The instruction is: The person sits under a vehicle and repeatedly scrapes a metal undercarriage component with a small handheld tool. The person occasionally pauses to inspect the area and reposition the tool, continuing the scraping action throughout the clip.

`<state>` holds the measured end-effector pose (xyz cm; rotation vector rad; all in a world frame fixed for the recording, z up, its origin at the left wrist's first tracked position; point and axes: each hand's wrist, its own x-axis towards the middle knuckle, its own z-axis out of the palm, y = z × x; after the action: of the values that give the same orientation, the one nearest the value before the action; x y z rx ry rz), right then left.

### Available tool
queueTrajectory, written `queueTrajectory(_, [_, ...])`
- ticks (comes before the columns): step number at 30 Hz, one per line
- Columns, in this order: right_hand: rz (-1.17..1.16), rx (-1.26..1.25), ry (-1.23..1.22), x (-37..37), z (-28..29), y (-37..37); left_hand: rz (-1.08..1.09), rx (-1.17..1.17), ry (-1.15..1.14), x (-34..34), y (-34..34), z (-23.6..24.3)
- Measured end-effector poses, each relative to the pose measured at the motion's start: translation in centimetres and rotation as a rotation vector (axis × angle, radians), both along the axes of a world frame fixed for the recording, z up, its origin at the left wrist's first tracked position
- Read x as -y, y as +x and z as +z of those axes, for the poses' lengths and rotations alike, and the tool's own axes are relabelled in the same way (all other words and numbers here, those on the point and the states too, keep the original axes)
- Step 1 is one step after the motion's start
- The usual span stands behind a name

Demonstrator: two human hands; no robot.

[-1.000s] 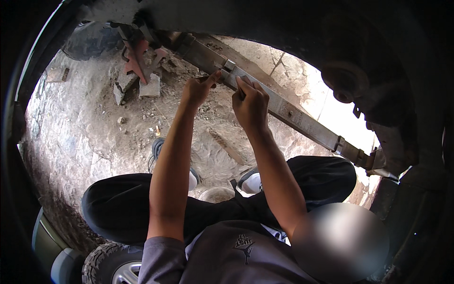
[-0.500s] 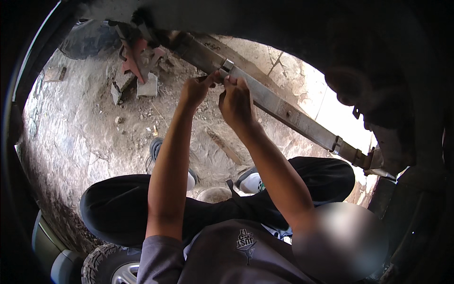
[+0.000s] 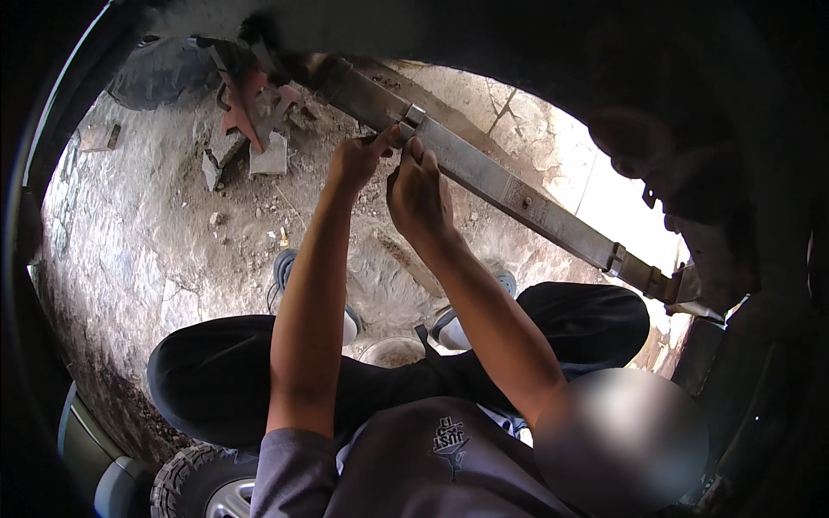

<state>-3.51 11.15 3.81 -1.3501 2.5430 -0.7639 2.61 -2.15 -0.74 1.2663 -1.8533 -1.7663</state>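
A long grey leaf spring (image 3: 492,177) slants from the upper left down to the right in front of me. Around its bar sits a bright metal spring clip (image 3: 414,116). My left hand (image 3: 356,162) has its thumb and fingers pinched at the clip's near lower edge. Just below the clip, my right hand (image 3: 419,192) is closed with its fingertips pressed together, close beside the left fingertips. Whatever lies between the right fingers is hidden. Farther down the spring is a second clip (image 3: 615,259).
A red metal stand (image 3: 246,108) rises at the upper left, near broken blocks (image 3: 269,155). A tyre (image 3: 177,485) is at the lower left. Dark vehicle underbody (image 3: 509,43) hangs along the top and right. Stones and a flat strip (image 3: 406,263) lie on the rough ground.
My right hand has moved slightly left and turned at the wrist, its fingers now below the clip. My left hand has barely moved.
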Motion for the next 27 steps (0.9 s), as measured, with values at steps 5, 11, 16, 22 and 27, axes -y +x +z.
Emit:
queueTrajectory(5, [-0.103, -0.003, -0.151, 0.5, -0.8, 2.0, -0.019, 0.089, -0.016, -0.4, 0.3, 0.6])
queueTrajectory(11, [-0.154, 0.016, -0.011, 1.0, 0.7, 0.8, -0.056, 0.113, -0.028, 0.9, -0.3, -0.7])
queueTrajectory(16, [-0.089, -0.055, 0.026, 0.6, 0.7, -1.5, -0.011, 0.039, 0.014, 0.1, -0.2, -0.2])
queueTrajectory(22, [-0.085, -0.06, 0.106, 0.1, 1.4, -0.1, 0.02, 0.028, 0.017, 0.0, 0.1, -0.6])
queueTrajectory(27, [-0.118, -0.082, 0.105, -0.4, 0.6, 0.2, -0.008, 0.042, -0.019, 0.5, -0.5, -0.9])
